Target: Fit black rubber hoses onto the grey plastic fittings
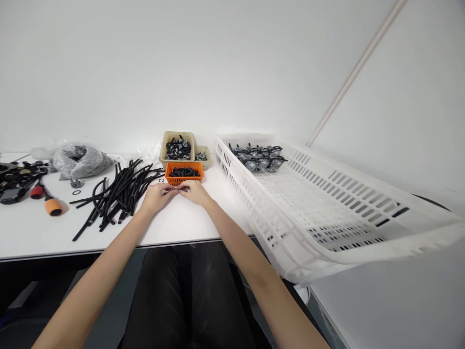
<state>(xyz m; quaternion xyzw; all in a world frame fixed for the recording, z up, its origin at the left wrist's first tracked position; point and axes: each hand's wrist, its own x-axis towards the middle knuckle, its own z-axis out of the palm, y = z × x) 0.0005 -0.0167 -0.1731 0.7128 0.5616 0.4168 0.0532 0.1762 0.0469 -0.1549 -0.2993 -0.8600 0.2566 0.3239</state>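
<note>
My left hand (pixel 159 196) and my right hand (pixel 195 192) meet over the white table, fingertips pinched together around a small dark part (pixel 176 189). Its kind is too small to make out, and the fingers cover most of it. Just beyond them stands an orange basket (pixel 184 181) holding short black tube pieces (pixel 185 172). Left of my left hand lies a loose pile of long black rubber hoses (pixel 121 191). One black ring (pixel 161 181) rests on the table near my left hand.
Beige bins (pixel 164 148) of small metal and black parts stand behind the basket. At right, a large white crate (pixel 250 194) holds rows of clear-and-black assemblies (pixel 262 160). Leftward are a plastic bag (pixel 82 165) of parts, an orange-handled screwdriver (pixel 53 207) and a red-handled one (pixel 37 191).
</note>
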